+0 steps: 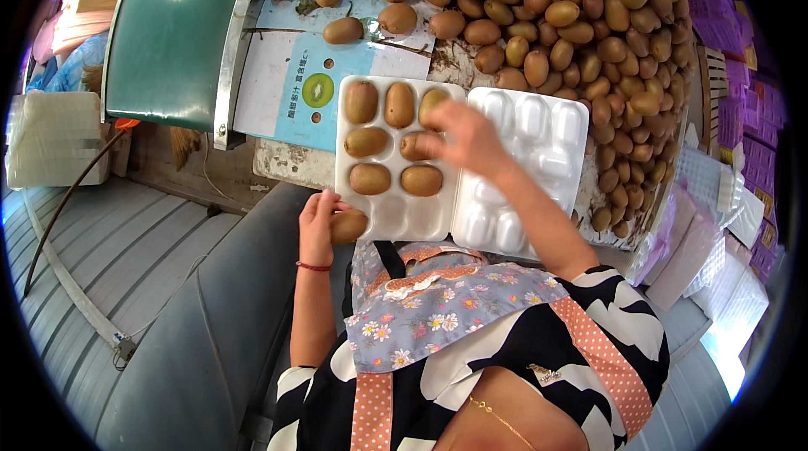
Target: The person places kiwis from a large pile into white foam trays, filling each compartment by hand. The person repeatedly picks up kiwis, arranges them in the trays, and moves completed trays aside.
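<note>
A white plastic clamshell tray [394, 154] lies unfolded, its left half holding several kiwifruit [370, 179] in separate cells; the bottom row of cells holds none. The lid half [530, 110] beside it shows rounded bumps. At the tray's lower left corner, my left hand [317, 217] grips a kiwifruit [348, 226]. My right hand [464, 138], blurred, is over the tray's upper right cells, its fingers at two kiwifruit there; whether it holds either one cannot be told.
Loose kiwifruit [562, 41] are heaped behind and to the right. A green conveyor belt [177, 28] with a metal edge stands at the left. Printed blue cardboard [268, 85] lies between belt and tray. Purple boxes [726, 15] are stacked at far right.
</note>
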Tool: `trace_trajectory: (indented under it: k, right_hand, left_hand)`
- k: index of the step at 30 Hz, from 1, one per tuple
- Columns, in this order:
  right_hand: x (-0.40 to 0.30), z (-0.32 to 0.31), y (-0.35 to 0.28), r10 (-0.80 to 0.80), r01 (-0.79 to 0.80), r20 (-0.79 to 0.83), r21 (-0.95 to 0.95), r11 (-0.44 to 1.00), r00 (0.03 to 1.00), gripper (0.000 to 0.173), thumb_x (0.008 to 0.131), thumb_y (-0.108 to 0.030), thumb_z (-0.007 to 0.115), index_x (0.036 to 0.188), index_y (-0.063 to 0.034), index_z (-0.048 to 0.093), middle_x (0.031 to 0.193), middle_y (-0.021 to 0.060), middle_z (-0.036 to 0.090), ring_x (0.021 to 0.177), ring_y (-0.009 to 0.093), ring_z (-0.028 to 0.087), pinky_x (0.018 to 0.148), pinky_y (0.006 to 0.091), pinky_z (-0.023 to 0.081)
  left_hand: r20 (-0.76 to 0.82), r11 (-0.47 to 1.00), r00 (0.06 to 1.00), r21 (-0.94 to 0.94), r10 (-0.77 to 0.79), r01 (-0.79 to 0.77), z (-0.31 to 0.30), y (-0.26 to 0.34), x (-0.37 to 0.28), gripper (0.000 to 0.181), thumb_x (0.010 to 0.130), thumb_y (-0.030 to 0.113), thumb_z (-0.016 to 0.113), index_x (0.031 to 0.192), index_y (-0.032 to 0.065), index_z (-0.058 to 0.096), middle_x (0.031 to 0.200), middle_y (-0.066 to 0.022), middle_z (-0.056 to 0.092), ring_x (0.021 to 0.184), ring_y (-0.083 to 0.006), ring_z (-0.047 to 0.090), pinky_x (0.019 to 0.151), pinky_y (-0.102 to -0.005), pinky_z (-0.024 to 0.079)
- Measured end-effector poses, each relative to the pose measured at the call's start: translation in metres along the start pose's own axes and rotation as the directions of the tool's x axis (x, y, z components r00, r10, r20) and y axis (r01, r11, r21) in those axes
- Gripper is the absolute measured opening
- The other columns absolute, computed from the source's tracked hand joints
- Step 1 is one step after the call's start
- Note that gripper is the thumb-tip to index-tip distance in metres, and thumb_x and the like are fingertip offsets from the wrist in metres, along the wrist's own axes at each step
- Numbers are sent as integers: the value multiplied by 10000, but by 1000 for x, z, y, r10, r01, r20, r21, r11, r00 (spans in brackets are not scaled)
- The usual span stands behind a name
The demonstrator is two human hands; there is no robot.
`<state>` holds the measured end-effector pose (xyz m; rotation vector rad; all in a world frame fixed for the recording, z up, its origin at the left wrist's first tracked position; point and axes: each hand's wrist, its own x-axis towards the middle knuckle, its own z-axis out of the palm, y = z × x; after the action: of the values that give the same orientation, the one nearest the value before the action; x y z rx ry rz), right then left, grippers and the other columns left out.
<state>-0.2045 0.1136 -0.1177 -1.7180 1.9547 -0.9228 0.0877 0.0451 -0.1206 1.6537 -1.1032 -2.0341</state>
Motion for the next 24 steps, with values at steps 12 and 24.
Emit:
trace_trajectory:
  k: [12,24]
  right_hand:
    - [85,-21,70,89,-81,34,-191,978,995,514,750,-226,698,1227,-158,519,1106,104,564,1026,327,528,897,416,418]
    - [-28,42,-58,-495,477,267,134,869,827,228,694,-207,673,907,-143,623,844,65,571,843,232,571,698,370,455]
  left_hand:
    - [4,625,776,588,631,-512,21,-45,-36,579,790,84,650,1302,26,386,1253,-141,442,1170,-290,424,1013,-407,312]
    - [144,299,688,823,712,-482,33,-60,-38,597,875,356,529,1357,39,376,1377,-169,355,1275,-337,318,1052,-453,202]
